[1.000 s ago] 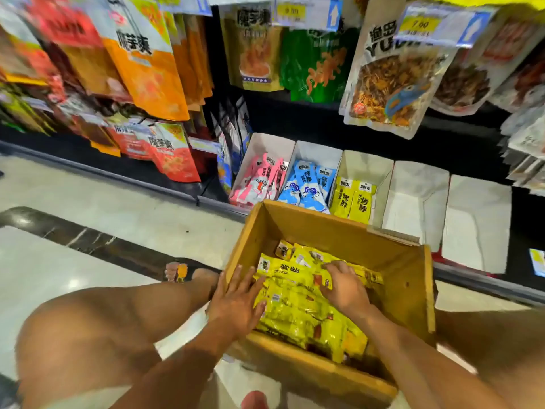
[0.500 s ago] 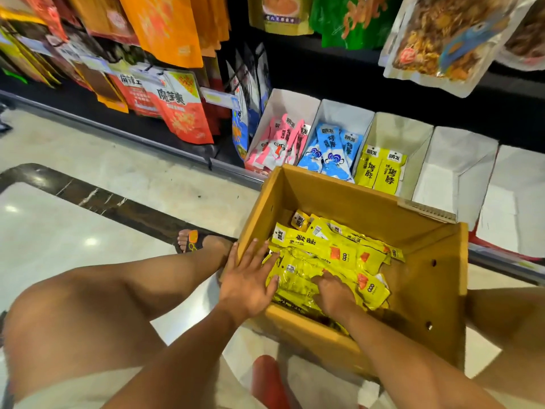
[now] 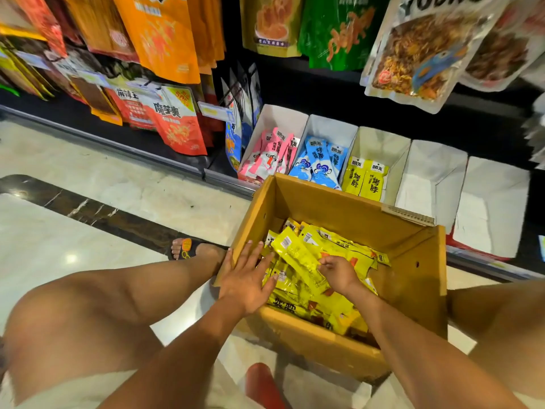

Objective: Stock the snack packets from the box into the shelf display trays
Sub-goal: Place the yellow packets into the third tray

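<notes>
An open cardboard box (image 3: 415, 261) stands on the floor between my knees, full of yellow snack packets (image 3: 333, 246). My right hand (image 3: 337, 273) is inside it, fingers curled round a long yellow packet (image 3: 298, 255) that it lifts at a slant. My left hand (image 3: 246, 278) lies flat with spread fingers on the box's left wall and the packets beside it. Behind the box, white display trays stand on the bottom shelf: one with pink packets (image 3: 269, 154), one with blue packets (image 3: 320, 160), one with two yellow packets (image 3: 365, 177).
Two white trays (image 3: 430, 178) with nothing in them stand to the right of the yellow one. Large snack bags (image 3: 421, 51) hang above the trays. My bare knees flank the box, a sandalled foot (image 3: 188, 247) at its left. Pale tiled floor (image 3: 73, 240) stretches leftwards.
My right hand has come up out of the pile with a yellow packet in its fingers. The left hand stays flat at the box's left side. The camera tilted down.
</notes>
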{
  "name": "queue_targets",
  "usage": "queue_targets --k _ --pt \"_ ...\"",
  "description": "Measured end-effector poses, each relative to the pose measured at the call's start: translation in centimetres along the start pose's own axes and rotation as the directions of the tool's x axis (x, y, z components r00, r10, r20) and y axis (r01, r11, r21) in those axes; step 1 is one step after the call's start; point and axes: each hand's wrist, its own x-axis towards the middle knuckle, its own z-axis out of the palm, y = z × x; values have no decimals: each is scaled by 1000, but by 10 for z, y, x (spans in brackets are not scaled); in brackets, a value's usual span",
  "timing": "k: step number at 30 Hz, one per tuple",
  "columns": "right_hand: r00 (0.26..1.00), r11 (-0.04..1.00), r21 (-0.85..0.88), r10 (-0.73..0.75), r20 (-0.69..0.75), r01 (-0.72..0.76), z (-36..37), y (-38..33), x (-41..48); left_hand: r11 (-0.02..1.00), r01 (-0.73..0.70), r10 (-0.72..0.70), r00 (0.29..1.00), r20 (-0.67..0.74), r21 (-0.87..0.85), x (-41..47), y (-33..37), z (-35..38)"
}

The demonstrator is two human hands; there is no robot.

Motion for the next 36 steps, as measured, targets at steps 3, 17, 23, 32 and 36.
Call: queue_targets --k 3,17,23,32,36 --pt "997 965 262 13 -80 8 -17 -24 -5 978 43 -70 990 -125 -206 7 10 -9" --pt "930 861 353 -336 -147 367 -5 -113 -49 -116 195 -120 971 208 -974 24 36 -51" --pt "810 819 -11 -568 -147 573 10 -115 -60 -257 165 -124 971 202 -952 32 29 -40" --pt "910 890 195 -392 -132 412 1 -102 -39 128 24 -384 923 -27 -991 42 3 -51" --pt "969 967 56 -249 1 248 1 -62 -29 233 28 -375 925 -63 -972 38 -15 -52"
